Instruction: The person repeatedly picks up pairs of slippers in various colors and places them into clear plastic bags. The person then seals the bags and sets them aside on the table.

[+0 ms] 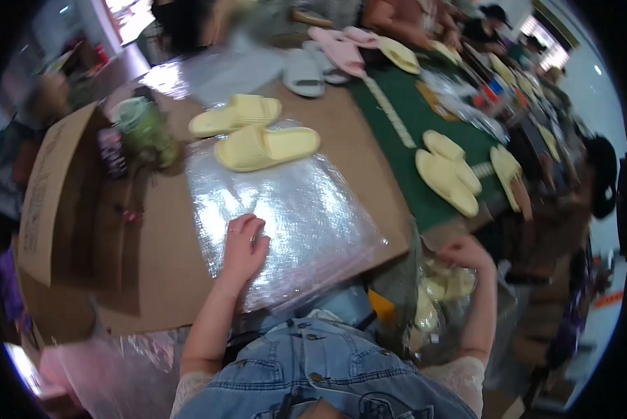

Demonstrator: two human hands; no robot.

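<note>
Clear plastic bags lie under left hand, fingers seemingly curled.

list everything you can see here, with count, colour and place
plastic bags: a stack, clear, on the cardboard in front of the person
yellow slippers: two, pale yellow, at the far edge of the bags
cardboard sheet: one, brown, covering the table
box flap: one, brown, at the left
green mat: one, dark green, right of the cardboard
slippers on mat: about three, pale yellow
far slippers: several, pink and grey, at the far end
bagged slippers: yellow, count unclear, low at the right
left hand: flat on the bags
right hand: at the bagged slippers
</note>
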